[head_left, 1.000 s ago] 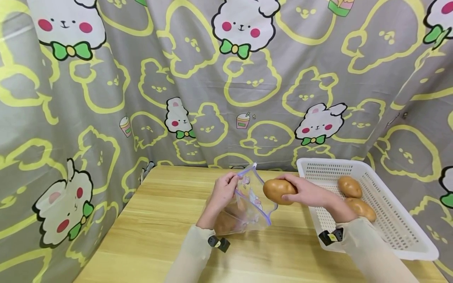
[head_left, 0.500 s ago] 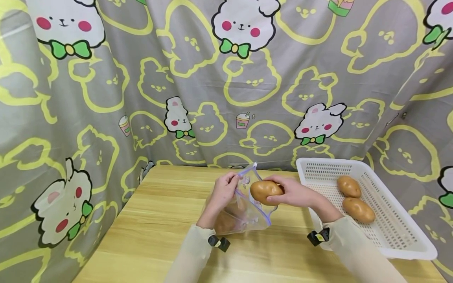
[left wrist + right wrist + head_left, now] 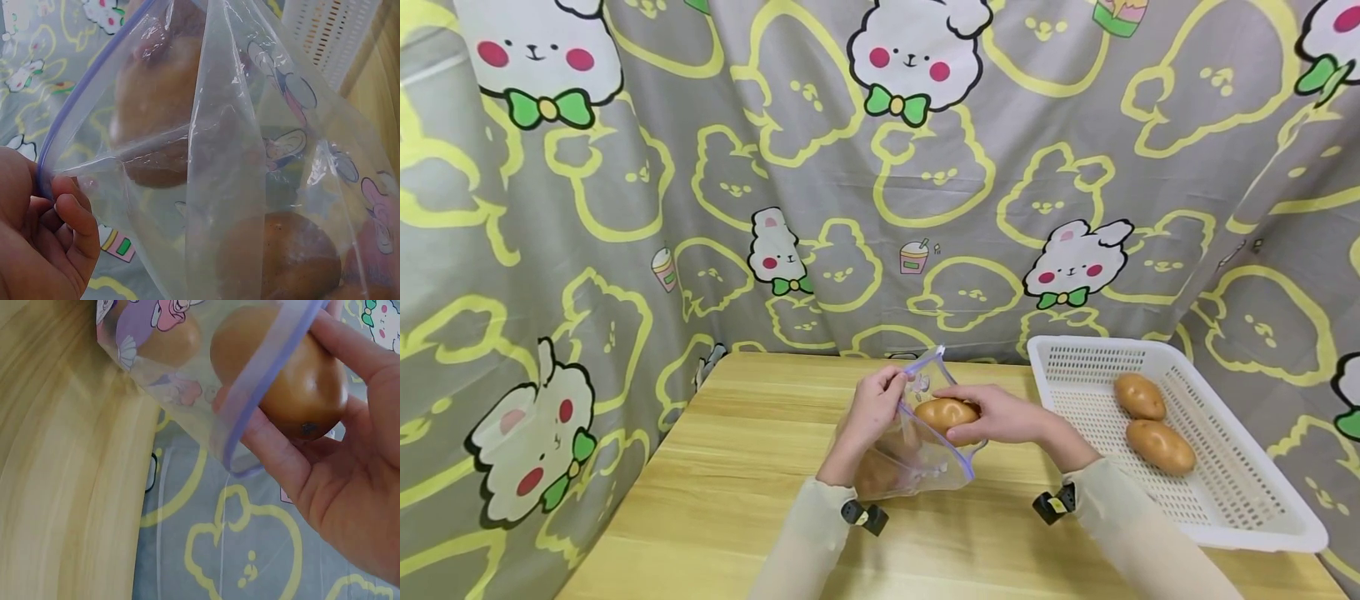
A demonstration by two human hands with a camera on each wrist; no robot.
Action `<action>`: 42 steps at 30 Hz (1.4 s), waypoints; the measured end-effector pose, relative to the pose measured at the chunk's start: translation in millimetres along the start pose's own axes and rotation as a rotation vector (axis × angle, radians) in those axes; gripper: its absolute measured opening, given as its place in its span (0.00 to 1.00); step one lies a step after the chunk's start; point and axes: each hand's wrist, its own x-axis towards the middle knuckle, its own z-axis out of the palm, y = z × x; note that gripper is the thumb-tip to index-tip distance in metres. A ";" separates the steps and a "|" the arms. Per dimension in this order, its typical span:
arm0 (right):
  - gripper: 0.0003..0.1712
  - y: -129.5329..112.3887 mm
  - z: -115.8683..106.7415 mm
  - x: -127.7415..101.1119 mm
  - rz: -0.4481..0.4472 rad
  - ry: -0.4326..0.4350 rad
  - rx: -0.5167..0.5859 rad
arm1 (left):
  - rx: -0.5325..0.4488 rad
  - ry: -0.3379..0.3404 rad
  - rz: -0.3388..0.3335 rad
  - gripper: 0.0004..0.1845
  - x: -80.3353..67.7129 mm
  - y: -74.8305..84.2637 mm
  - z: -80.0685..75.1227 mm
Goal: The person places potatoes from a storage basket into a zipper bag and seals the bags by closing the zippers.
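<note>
My left hand (image 3: 876,406) pinches the purple-edged rim of a clear zip bag (image 3: 936,475), its mouth held apart. In my right hand (image 3: 1000,413) is a brown potato (image 3: 942,414), gripped between thumb and fingers and partly inside the bag's mouth. The right wrist view shows that potato (image 3: 306,387) crossing the purple zip edge (image 3: 265,381), with fingertips inside the bag. Lower in the bag lies another potato (image 3: 281,253), seen through the plastic in the left wrist view; more brown shapes beside it are only partly visible.
A white plastic basket (image 3: 1247,508) stands at the right of the wooden table (image 3: 715,475). Inside it lie two potatoes, one farther back (image 3: 1140,396) and one nearer (image 3: 1161,446). A patterned grey curtain (image 3: 850,183) hangs behind the table and along its sides.
My right hand has moved left and slightly down with the potato, from beside the bag's mouth to partly inside it. The left hand and bag have stayed nearly still.
</note>
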 end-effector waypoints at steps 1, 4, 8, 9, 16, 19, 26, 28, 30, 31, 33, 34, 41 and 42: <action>0.36 -0.1 1.0 0.6 0.009 -0.005 0.012 | -0.001 -0.001 0.000 0.10 0.1 0.5 0.0; 0.36 0.1 4.4 2.9 0.027 -0.013 0.030 | -0.003 -0.003 0.000 0.11 0.3 1.5 0.3; 0.35 1.8 8.8 5.5 0.036 -0.029 0.038 | -0.013 -0.011 -0.001 0.11 0.8 0.5 0.8; 0.35 2.9 10.2 6.2 0.039 -0.034 0.038 | -0.017 -0.012 -0.002 0.11 1.0 0.1 1.0; 0.32 5.7 16.9 11.2 0.012 -0.052 -0.040 | -0.015 0.021 0.015 0.11 13.7 -33.9 7.8; 0.31 5.7 18.8 13.5 -0.014 -0.070 -0.072 | -0.014 0.035 0.023 0.12 15.9 -38.4 9.3; 0.32 8.0 23.4 15.7 -0.021 -0.078 -0.127 | 0.007 0.037 0.040 0.12 16.5 -37.1 9.5; 0.31 8.7 24.1 16.7 -0.030 -0.083 -0.140 | 0.013 0.036 0.041 0.12 16.6 -36.5 9.3; 0.30 8.5 24.3 17.7 -0.047 -0.093 -0.126 | 0.016 0.036 0.044 0.12 16.7 -35.5 9.1; 0.28 8.5 24.5 18.3 -0.054 -0.100 -0.116 | 0.013 0.035 0.046 0.12 16.3 -34.3 8.9; 0.24 8.5 25.1 19.5 -0.076 -0.110 -0.085 | 0.008 0.031 0.064 0.11 14.0 -27.5 8.1; 0.23 8.3 25.4 20.1 -0.083 -0.112 -0.070 | 0.004 0.027 0.073 0.11 12.2 -22.7 7.5; 0.18 8.6 27.9 22.8 -0.082 -0.126 -0.058 | 0.028 0.024 0.089 0.09 0.9 7.4 3.5; 0.18 8.4 28.0 22.6 -0.078 -0.126 -0.058 | 0.028 0.027 0.090 0.09 1.1 7.0 3.4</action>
